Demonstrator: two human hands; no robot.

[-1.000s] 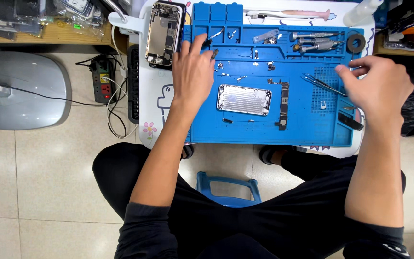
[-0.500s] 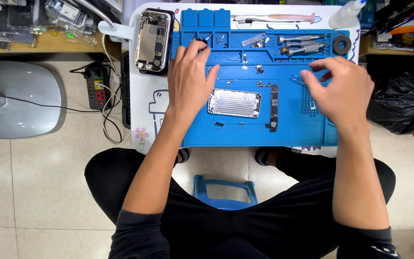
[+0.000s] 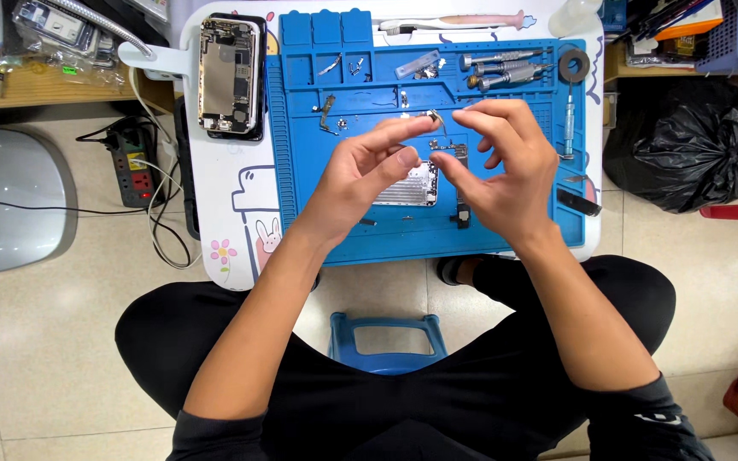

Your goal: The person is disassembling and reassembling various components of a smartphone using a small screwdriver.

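Head view: both hands meet above the middle of a blue mat (image 3: pixel 301 213) that covers most of a small white tabletop (image 3: pixel 224 222). The left hand (image 3: pixel 360 175) comes in from the lower left, thumb and forefinger pinched together on a tiny metal part (image 3: pixel 434 117); so its grip is clamped on that part. The right hand (image 3: pixel 501 175) comes in from the lower right, its thumb and forefinger tips close to the same part, but whether they press on it or only near it cannot be told. The part sits in the air between the two hands, above the mat, just over a silver plate (image 3: pixel 410 189) that lies flat on the mat and is partly covered by the left hand.

A dark slim strip (image 3: pixel 461 213) lies just right of the plate, under the right hand. Small screws and brackets are scattered over the mat's upper half. In the mat's top right tray lie screwdrivers (image 3: pixel 497 70), with a black ring (image 3: pixel 573 65) beside them. An opened phone (image 3: pixel 229 75), its insides showing, lies at the mat's upper left edge on the tabletop. A toothbrush (image 3: pixel 454 22) lies beyond the mat's far edge. A black bag (image 3: pixel 685 145) stands on the floor to the right, a power strip (image 3: pixel 134 166) to the left.
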